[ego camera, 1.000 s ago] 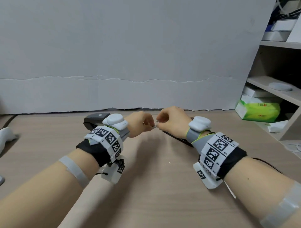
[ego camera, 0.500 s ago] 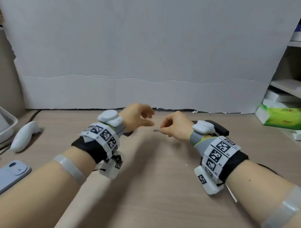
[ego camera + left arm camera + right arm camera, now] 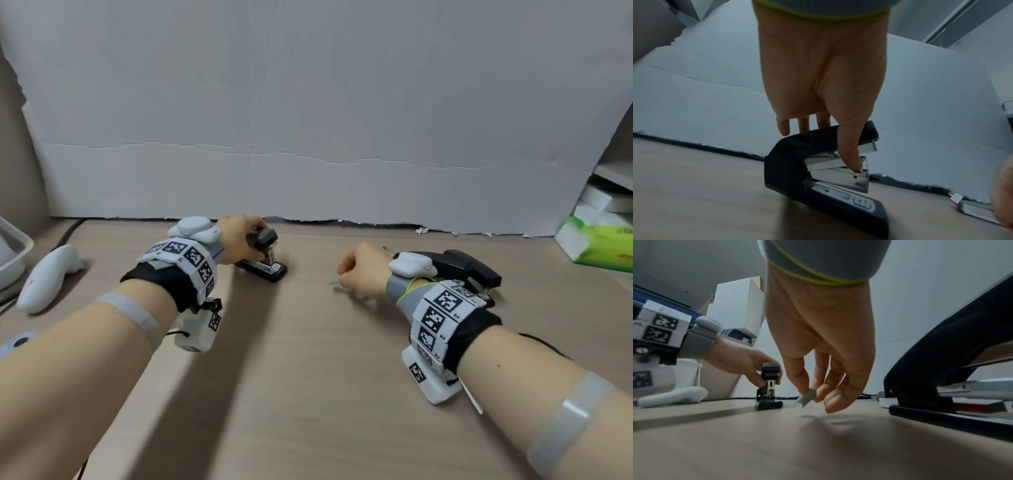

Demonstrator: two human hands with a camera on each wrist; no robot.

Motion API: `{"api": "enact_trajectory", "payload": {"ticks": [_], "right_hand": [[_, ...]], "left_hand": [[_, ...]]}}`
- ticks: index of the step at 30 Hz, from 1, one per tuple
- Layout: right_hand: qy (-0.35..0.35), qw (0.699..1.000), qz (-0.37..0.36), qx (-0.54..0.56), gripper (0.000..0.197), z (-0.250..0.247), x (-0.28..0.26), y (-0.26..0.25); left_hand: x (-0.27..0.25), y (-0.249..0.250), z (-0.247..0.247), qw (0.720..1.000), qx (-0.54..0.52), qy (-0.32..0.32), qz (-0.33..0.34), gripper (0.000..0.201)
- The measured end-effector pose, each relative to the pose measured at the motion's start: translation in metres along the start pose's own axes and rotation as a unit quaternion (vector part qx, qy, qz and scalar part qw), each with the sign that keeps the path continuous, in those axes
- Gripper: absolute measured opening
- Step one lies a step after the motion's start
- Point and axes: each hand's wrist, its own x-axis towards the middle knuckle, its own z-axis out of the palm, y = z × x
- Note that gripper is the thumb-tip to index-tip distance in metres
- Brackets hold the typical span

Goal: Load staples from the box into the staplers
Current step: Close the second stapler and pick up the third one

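Note:
A small black stapler (image 3: pixel 270 269) sits on the wooden table at the back, left of centre. My left hand (image 3: pixel 255 245) grips its raised top arm; in the left wrist view the thumb (image 3: pixel 849 155) presses on the metal magazine of the stapler (image 3: pixel 824 181), with the fingers behind the top. My right hand (image 3: pixel 344 277) hovers low over the table and pinches a short strip of staples (image 3: pixel 334 282), seen too in the right wrist view as a staple strip (image 3: pixel 807 396). A large black stapler (image 3: pixel 474 270) stands open just behind my right wrist.
A white controller (image 3: pixel 48 277) and a white tray (image 3: pixel 15 246) lie at the far left. A green tissue pack (image 3: pixel 599 246) sits by the shelves on the right. A white board (image 3: pixel 308 137) closes off the back. A red-sided flat object (image 3: pixel 978 405) lies by the large stapler.
My hands have parted. The left hand went left and took hold of the small stapler's top. The right hand kept the staple strip and dropped lower to the right.

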Motion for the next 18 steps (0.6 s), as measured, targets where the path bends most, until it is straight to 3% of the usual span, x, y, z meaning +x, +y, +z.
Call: {"api": "enact_trajectory", "payload": {"ticks": [5,11,16,18], "right_hand": [[-0.039,0.997,0.031,-0.054,0.018,-0.002,0.001,0.01],[-0.053,0.99,0.058,-0.117,0.031,-0.009,-0.002,0.03],[-0.039,0.994,0.04,-0.095,0.011,-0.019,-0.024,0.04],[-0.03,0.997,0.021,-0.068,0.017,-0.024,-0.033,0.043]], "left_hand": [[-0.006,0.012,-0.004,0.997,-0.064,-0.043,0.03,0.043],[-0.029,0.066,0.004,0.985,-0.093,-0.08,0.119,0.038],[-0.047,0.117,0.018,0.977,-0.061,-0.101,0.177,0.043],[-0.051,0.13,0.022,0.976,-0.055,-0.093,0.19,0.042]]}}
